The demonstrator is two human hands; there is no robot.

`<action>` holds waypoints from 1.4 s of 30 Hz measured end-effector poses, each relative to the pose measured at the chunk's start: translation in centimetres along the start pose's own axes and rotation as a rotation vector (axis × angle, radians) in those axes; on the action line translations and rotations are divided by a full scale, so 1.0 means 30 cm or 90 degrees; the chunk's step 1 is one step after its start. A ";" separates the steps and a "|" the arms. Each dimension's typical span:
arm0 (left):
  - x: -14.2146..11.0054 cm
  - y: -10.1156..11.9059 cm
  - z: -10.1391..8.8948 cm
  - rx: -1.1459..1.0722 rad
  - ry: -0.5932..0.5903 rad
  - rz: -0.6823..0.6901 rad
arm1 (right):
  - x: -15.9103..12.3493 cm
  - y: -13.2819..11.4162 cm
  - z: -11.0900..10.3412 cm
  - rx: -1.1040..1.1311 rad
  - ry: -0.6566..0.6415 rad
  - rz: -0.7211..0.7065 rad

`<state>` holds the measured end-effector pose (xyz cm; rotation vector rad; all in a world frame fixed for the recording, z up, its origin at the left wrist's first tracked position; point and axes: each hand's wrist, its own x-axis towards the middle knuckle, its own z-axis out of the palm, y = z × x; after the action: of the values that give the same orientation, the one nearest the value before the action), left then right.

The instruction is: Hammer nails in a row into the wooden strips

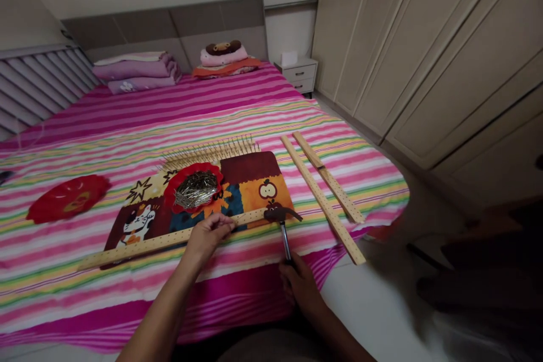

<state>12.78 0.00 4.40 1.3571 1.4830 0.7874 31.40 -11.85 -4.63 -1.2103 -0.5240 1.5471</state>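
Observation:
My left hand (211, 231) is closed on a long wooden strip (148, 245) with small holes, thumb and forefinger pressed together at its near side; whether a nail is between them is too small to tell. My right hand (299, 280) grips the handle of a claw hammer (285, 237). The hammer's dark head lies over the strip's right end. Under the strip is a colourful mat (250, 172) with a cat and apple print. On it stands a red scalloped bowl (169, 195) full of loose nails (197, 189).
Behind the bowl, another strip bristles with upright nails (212, 150). Two more holed strips (324, 201) (333, 181) lie at the right. A red plate (70, 198) is on the left of the striped bed (139, 308). Folded bedding (136, 70) lies near the headboard; wardrobes (407, 51) line the right.

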 end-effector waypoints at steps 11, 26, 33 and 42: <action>0.022 -0.060 0.015 0.227 0.054 0.026 | 0.007 0.008 -0.005 -0.001 -0.001 0.008; 0.096 -0.002 0.046 0.585 -0.035 0.054 | 0.019 0.006 -0.012 0.003 0.000 0.043; 0.102 0.038 0.075 0.416 -0.054 0.066 | 0.017 0.003 -0.015 0.018 0.007 0.049; 0.131 0.033 0.163 -0.205 -0.033 -0.047 | 0.019 0.001 -0.020 0.032 0.015 0.067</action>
<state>17.92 3.34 2.75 1.0686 1.2938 0.8935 31.95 -11.49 -5.13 -1.2320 -0.4096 1.6233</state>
